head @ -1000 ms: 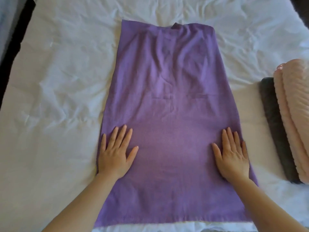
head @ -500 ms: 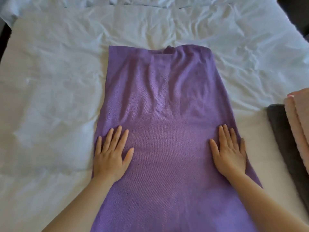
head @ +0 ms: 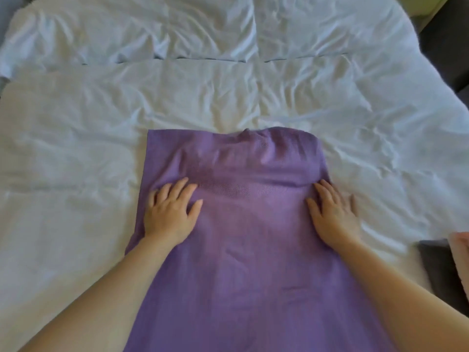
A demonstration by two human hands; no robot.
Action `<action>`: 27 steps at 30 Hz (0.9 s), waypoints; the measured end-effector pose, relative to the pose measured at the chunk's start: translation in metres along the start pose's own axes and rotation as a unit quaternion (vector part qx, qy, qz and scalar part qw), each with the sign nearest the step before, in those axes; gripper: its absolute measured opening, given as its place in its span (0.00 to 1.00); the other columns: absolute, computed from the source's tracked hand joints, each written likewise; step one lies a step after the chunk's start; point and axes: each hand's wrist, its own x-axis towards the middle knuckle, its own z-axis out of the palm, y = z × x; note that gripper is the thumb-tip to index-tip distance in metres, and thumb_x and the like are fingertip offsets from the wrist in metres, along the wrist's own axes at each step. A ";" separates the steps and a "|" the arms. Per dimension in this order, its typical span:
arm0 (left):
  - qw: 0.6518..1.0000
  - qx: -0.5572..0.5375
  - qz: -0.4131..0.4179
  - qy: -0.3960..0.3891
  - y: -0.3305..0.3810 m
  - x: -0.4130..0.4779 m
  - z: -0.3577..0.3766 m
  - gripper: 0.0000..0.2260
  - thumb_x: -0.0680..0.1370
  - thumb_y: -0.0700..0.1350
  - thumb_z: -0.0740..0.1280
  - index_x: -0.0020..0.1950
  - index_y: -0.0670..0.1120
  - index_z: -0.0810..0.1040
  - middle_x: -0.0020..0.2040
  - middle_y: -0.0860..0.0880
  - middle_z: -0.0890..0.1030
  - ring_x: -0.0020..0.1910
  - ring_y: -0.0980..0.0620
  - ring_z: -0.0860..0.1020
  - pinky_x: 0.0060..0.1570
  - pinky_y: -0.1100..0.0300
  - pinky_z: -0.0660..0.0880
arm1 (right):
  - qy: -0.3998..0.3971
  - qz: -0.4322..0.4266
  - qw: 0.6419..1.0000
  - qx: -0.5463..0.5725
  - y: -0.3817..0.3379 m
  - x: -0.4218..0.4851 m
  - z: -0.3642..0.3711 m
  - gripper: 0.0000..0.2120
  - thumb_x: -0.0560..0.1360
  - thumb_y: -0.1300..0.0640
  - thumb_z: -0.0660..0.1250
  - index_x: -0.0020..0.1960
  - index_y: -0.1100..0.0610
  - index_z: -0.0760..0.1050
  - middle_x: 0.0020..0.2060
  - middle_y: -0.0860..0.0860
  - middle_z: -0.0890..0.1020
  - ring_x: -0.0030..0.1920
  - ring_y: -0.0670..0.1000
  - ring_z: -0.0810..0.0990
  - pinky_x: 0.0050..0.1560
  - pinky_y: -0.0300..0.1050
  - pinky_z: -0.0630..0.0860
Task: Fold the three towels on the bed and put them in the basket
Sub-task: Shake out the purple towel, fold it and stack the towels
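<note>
A long purple terry towel (head: 253, 237) lies flat on a bed covered by a rumpled white duvet (head: 76, 174). It runs lengthwise from just above the middle of the view down to the 6 o'clock edge, where it passes out of sight. Its far short edge lies toward 12 o'clock, with a small raised pucker near the middle of that edge.

The left hand (head: 171, 212) lies at about 8 o'clock from the middle of the view, palm down on the towel just inside its left long edge. Its fingers are straight, slightly spread, and point toward 12 o'clock. The right hand (head: 335, 214) lies at about 4 o'clock, palm down near the towel's right long edge, with its fingers also straight and spread. Its little finger seems to reach past the edge onto the duvet. The hands are well apart, and both press flat on the cloth with nothing gripped. Just beyond the fingertips, a soft ridge of bunched cloth crosses the towel from one hand to the other. Both bare forearms come in from the lower corners.

At the 4 o'clock edge of the view lies a dark grey towel (head: 441, 270), with a pale pink ribbed towel (head: 460, 255) touching its right side. Both are cut off by the frame. White pillows (head: 203, 26) lie across the bed at 12 o'clock.
</note>
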 end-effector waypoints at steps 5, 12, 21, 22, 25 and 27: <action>0.992 -0.055 -0.012 0.109 -0.006 0.086 -0.024 0.20 0.72 0.48 0.70 0.63 0.43 0.76 0.64 0.41 0.75 0.60 0.36 0.73 0.57 0.43 0.69 | 0.077 0.004 0.987 0.143 -0.010 0.097 -0.035 0.17 0.76 0.53 0.63 0.63 0.57 0.72 0.64 0.58 0.73 0.64 0.61 0.68 0.64 0.53 0.63; 0.988 -0.013 0.049 -0.143 0.019 0.179 -0.031 0.46 0.64 0.69 0.69 0.75 0.54 0.53 0.67 0.51 0.73 0.71 0.49 0.66 0.71 0.39 0.39 | -0.195 -0.105 0.957 0.187 -0.056 0.178 -0.050 0.38 0.68 0.52 0.74 0.73 0.50 0.60 0.65 0.51 0.73 0.65 0.53 0.72 0.68 0.49 0.64; 0.951 -0.131 0.254 -0.117 0.015 0.118 -0.063 0.08 0.69 0.58 0.67 0.41 0.55 0.74 0.38 0.60 0.72 0.38 0.59 0.72 0.38 0.58 0.69 | -0.228 -0.416 0.877 -0.074 -0.043 0.105 -0.096 0.04 0.68 0.45 0.62 0.42 0.43 0.69 0.39 0.36 0.71 0.41 0.38 0.71 0.52 0.39 0.59; 0.944 -0.127 0.266 -0.148 0.012 0.105 -0.063 0.07 0.70 0.57 0.67 0.43 0.55 0.74 0.40 0.61 0.72 0.39 0.60 0.72 0.38 0.59 0.69 | -0.234 -0.408 0.877 -0.100 -0.040 0.098 -0.098 0.06 0.70 0.42 0.61 0.42 0.43 0.69 0.38 0.36 0.72 0.42 0.39 0.72 0.53 0.39 0.58; 0.918 -0.061 0.268 -0.287 0.010 0.079 -0.066 0.13 0.72 0.65 0.62 0.50 0.59 0.75 0.49 0.61 0.77 0.47 0.61 0.75 0.44 0.61 0.72 | -0.288 -0.337 0.887 -0.133 -0.036 0.084 -0.102 0.17 0.74 0.33 0.52 0.44 0.44 0.70 0.39 0.40 0.77 0.45 0.45 0.76 0.54 0.42 0.62; 0.929 -0.077 0.214 -0.293 0.016 0.074 -0.067 0.20 0.70 0.71 0.57 0.48 0.59 0.76 0.43 0.59 0.79 0.43 0.60 0.76 0.43 0.59 0.74 | -0.274 -0.291 0.903 -0.161 -0.037 0.082 -0.099 0.18 0.78 0.37 0.48 0.53 0.44 0.72 0.48 0.44 0.79 0.50 0.50 0.77 0.48 0.44 0.64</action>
